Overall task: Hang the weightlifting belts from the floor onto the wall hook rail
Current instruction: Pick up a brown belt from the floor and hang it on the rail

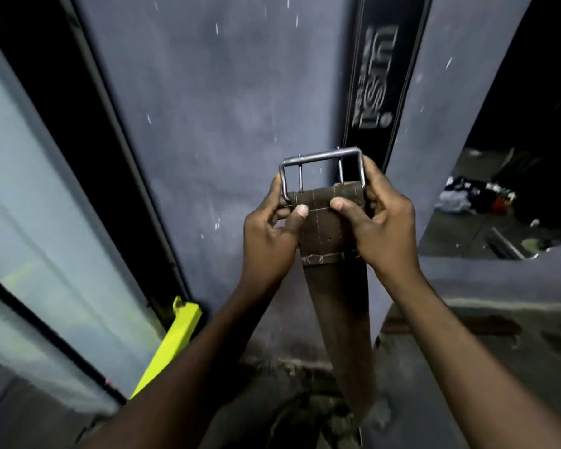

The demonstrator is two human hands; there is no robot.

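Brown belt point(331, 286) gripped between both hands, left hand point(269, 234), right hand point(379, 225)

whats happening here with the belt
A person holds a brown belt up against a grey wall with both hands. The left hand and the right hand grip the strap just below its metal buckle, and the rest of the strap hangs down toward the floor. A black belt already hangs on the wall just above. No hook is visible, so the brown belt is not yet hung.
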